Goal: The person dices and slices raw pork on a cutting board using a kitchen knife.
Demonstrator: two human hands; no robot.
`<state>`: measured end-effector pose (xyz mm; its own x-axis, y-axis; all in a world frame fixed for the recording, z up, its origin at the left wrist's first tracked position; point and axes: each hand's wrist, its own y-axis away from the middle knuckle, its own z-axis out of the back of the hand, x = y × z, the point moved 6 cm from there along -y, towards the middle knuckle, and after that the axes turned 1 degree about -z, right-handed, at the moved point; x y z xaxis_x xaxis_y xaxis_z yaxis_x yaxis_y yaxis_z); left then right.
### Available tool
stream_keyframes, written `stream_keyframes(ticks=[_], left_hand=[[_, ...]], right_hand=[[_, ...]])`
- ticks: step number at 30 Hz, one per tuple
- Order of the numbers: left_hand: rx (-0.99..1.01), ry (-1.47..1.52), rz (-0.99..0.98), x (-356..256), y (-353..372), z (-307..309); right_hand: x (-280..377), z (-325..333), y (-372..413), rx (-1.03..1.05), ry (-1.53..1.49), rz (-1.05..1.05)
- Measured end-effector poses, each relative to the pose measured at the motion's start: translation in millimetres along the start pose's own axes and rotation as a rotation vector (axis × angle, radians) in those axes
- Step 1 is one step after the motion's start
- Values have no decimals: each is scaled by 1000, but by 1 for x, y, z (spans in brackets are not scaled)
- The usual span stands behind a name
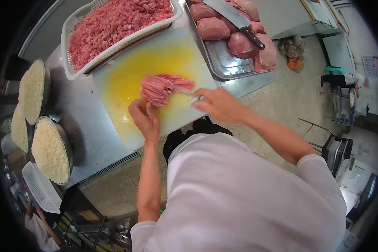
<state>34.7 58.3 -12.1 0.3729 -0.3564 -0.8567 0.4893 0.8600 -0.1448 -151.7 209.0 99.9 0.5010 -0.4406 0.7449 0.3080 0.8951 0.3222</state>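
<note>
A pile of raw pink meat strips (155, 89) lies on the white, yellow-stained cutting board (122, 122). My left hand (145, 119) has its fingers curled against the near edge of the strips, holding them there. My right hand (218, 104) is closed around the handle of a knife (181, 89), whose blade reaches into the right side of the pile. Motion blurs the right hand and knife somewhat.
A white basket (65, 50) of diced meat stands behind the board. At right, a metal tray (222, 67) holds large meat pieces and a cleaver (235, 19). Bowls of pale crumbs (50, 151) stand left, near a white basket (42, 185). Another person (40, 231) is lower left.
</note>
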Motion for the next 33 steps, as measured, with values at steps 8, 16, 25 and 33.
stream_keyframes(ticks=[8,16,25,33], left_hand=[[-242,-70,-38,-21,-44,-64],[354,-391,-266,-4,-122,-32],[165,-506,-458,-38,-62,-35],[81,-610,-348,-47,-18,-40]], right_hand=[[-41,-61,-15,-257,108,24],[6,-148,-25,38,-963,-243],[-73,-31,10,-114,-331,-132],[-61,-23,26,46,-465,-399]])
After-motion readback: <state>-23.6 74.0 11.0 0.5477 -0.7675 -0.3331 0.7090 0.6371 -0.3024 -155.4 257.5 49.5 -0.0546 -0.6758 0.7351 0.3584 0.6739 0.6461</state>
